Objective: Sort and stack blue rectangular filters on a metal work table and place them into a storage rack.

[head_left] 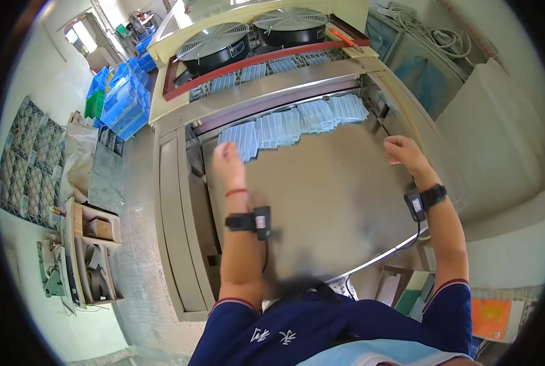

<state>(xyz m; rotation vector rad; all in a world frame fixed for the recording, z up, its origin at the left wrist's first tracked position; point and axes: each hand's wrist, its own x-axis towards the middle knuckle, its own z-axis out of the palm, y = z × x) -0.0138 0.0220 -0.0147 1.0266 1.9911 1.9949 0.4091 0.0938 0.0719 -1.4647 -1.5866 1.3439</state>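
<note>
The left hand (228, 160) hovers low over the grey worktop (321, 201), fingers curled loosely down and holding nothing that shows; it is a little blurred, so I cannot tell whether the fingertips touch the surface. Just beyond and to the right of it lies the near end of a row of pale blue face masks (290, 125), overlapping like shingles in a band that runs away to the right along the far edge of the worktop. The right hand (401, 152) is open, fingers spread and bent slightly, empty, with the far end of the mask row just beyond it and a bit to its left. Both wrists carry black straps with small devices. Past the masks, beyond both hands, more masks rest on a conveyor (266, 70) under two round fans (214, 43). Far off to the left of the left hand stand stacked blue crates (123, 100).
</note>
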